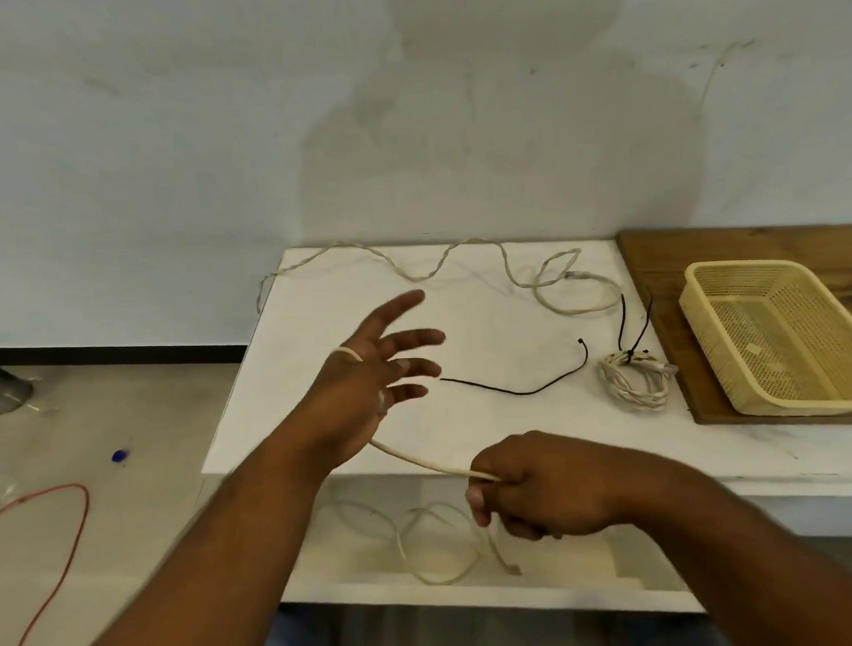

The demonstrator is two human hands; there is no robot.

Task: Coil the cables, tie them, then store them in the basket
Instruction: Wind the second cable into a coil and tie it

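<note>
- The right hand (541, 485) is closest, its fingers curled tight around the white cable (419, 460).
- Loose loops of the cable hang down below the front edge of the table (511, 320).
- From the right hand the cable goes up and to the left, to the left hand (368, 378).
- The left hand has its fingers spread wide, and the cable is looped around it.
- A black tie (523, 391) lies on the table, pointing left to right.
- A tied bundle (634, 380) sits next to the yellow basket (705, 342).
- The basket is on a wooden board (653, 257).
- Far back, the cable wiggles left to right along the table's edge.
</note>
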